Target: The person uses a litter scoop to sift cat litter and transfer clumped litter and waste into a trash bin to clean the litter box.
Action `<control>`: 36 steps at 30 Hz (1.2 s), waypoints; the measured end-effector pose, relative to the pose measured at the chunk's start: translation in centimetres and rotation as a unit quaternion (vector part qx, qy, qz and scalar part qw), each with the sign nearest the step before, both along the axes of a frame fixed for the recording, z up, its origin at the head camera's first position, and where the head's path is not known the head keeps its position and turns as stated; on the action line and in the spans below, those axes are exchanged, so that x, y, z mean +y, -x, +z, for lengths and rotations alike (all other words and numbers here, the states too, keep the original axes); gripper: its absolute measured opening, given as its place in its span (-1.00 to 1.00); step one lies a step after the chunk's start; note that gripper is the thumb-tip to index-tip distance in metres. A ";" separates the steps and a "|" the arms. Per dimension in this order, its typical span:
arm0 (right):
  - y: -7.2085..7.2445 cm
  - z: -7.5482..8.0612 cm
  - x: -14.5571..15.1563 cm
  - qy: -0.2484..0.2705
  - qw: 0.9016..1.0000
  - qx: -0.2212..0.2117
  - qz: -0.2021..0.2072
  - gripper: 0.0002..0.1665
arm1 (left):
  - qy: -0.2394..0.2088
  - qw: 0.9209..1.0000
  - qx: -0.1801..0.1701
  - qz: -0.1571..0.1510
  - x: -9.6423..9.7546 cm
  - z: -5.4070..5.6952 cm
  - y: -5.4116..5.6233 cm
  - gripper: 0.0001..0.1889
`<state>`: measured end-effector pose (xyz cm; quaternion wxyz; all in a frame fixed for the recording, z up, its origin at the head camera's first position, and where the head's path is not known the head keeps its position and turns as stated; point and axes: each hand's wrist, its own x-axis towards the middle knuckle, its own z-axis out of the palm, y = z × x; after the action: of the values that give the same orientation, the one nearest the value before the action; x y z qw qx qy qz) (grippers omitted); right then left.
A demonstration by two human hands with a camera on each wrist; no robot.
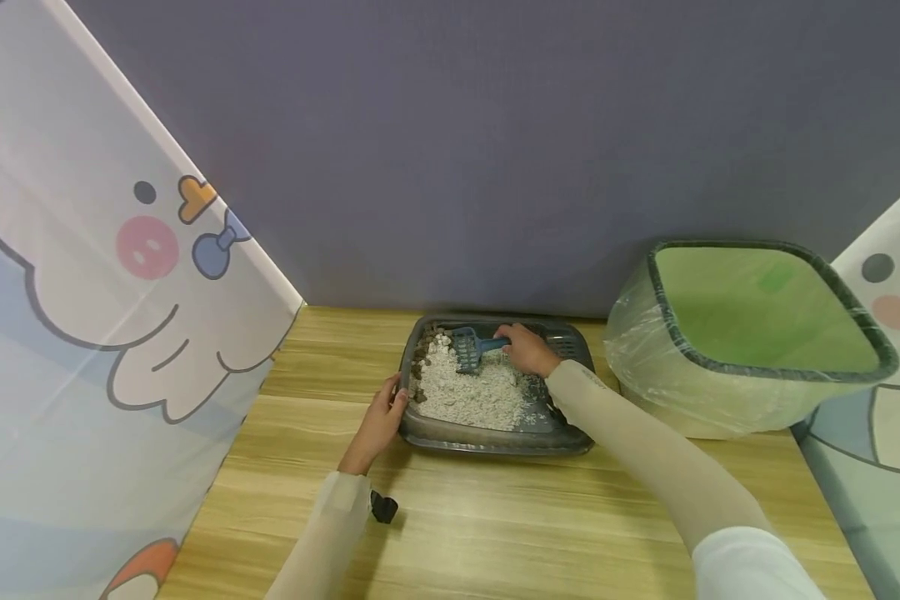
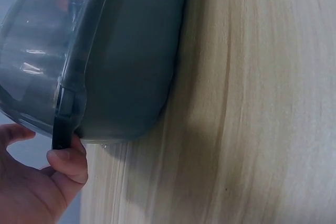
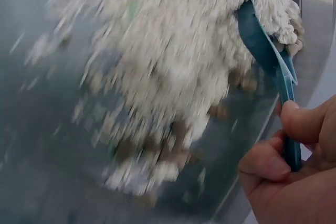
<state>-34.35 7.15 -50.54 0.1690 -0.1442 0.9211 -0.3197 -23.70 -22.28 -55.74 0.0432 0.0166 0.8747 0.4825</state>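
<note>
A person's left hand (image 1: 377, 419) grips the left edge of a dark-grey plastic tray (image 1: 487, 439) of whitish granules (image 1: 465, 396), just below frame centre; a blue slotted plastic scoop (image 1: 487, 345) sits among them, handle held in the right hand (image 1: 527, 348). A squarish green plastic-lined bin (image 1: 720, 404) stands at right.

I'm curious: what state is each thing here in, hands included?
Left hand: gripping the edge of the tray.
Right hand: gripping the scoop.
Scoop: inside the tray, head at the granules.
Tray: uncovered, on the table.
Granules: spread unevenly.
Bin: open-topped, lined with a clear bag.
</note>
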 end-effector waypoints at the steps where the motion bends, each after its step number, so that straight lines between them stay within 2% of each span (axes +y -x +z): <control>1: -0.1 -0.1 -0.2 0.012 1.000 -0.006 0.006 -0.58 | -0.003 1.000 0.000 -0.003 0.1 0.0 0.0 -0.41; 6: -0.2 -0.3 -0.9 0.021 0.999 -0.029 0.025 -0.57 | -0.003 1.000 0.010 -0.011 0.5 0.1 0.3 -0.38; 13: -0.6 -0.5 -0.4 0.009 0.995 -0.061 0.077 -0.56 | 0.018 1.000 0.012 -0.005 0.6 0.3 0.2 -0.42; 17: -1.3 -0.4 -0.5 0.012 0.989 -0.096 0.114 -0.65 | 0.013 1.000 0.014 -0.005 0.7 0.6 0.1 -0.43; 21: -2.0 -0.2 -0.6 0.020 0.986 -0.094 0.134 -0.73 | 0.009 1.000 0.021 -0.001 0.7 0.6 0.2 -0.44; 28: -4.0 0.1 1.0 0.026 0.993 -0.009 0.117 -0.65 | 0.013 1.000 0.009 0.005 0.3 0.2 -0.1 -0.43; 33: -7.2 -0.6 3.2 0.088 0.994 0.055 0.047 -0.61 | 0.012 1.000 0.001 0.001 0.0 0.0 -0.3 -0.43; 36: -8.9 -1.5 4.5 0.124 0.987 0.104 0.007 -0.64 | 0.022 1.000 0.011 -0.001 -0.2 0.1 -0.2 -0.43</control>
<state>-25.40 11.62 -52.02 0.0554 -0.2029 0.8857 -0.4138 -23.46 -22.44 -55.60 0.0342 0.0219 0.8855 0.4629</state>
